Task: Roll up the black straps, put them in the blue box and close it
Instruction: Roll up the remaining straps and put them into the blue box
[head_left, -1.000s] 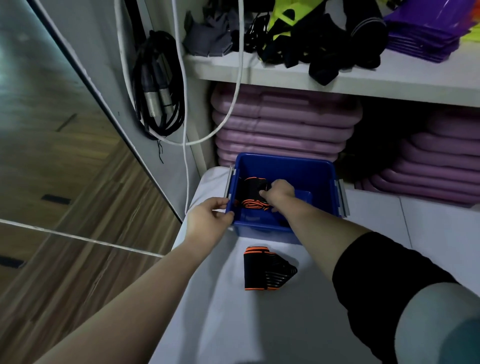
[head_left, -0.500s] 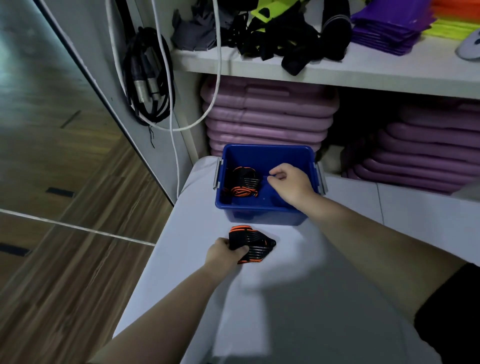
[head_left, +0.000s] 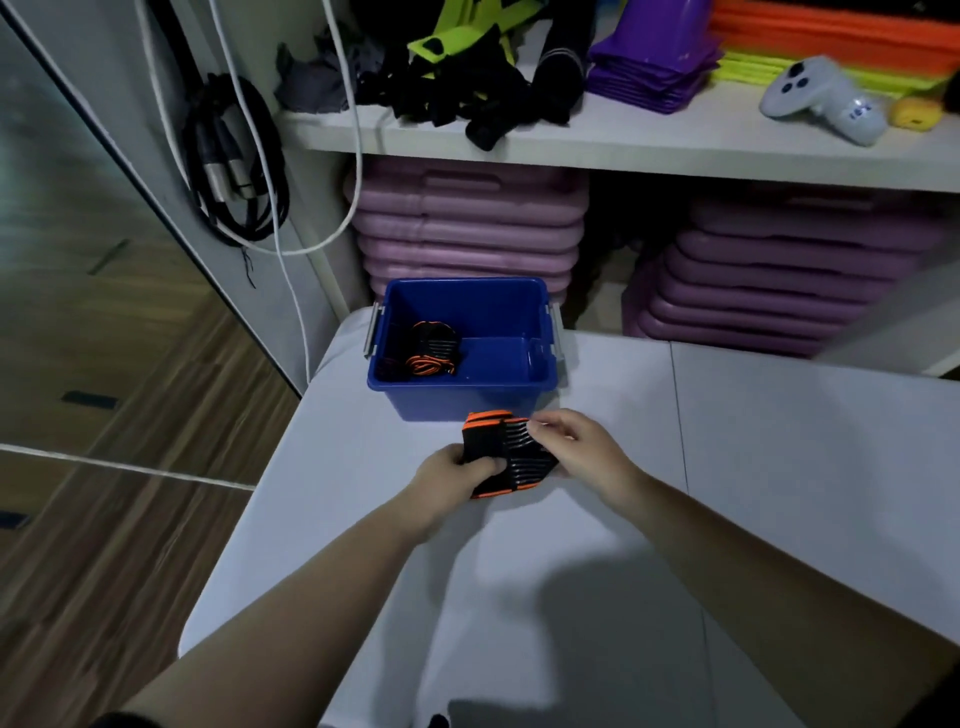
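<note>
On the white table (head_left: 779, 467), just before the open blue box (head_left: 462, 397), I hold a folded black strap (head_left: 506, 457): left hand (head_left: 452, 470) clamped on it, right hand (head_left: 582, 444) pinching its edge. It looks light, floppy; I'd grip the bundled middle.

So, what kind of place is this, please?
Probably a gym or fitness studio's storage corner: stacked purple foam pads under a shelf of sports gear, and a large wall mirror reflecting wooden flooring.
</note>
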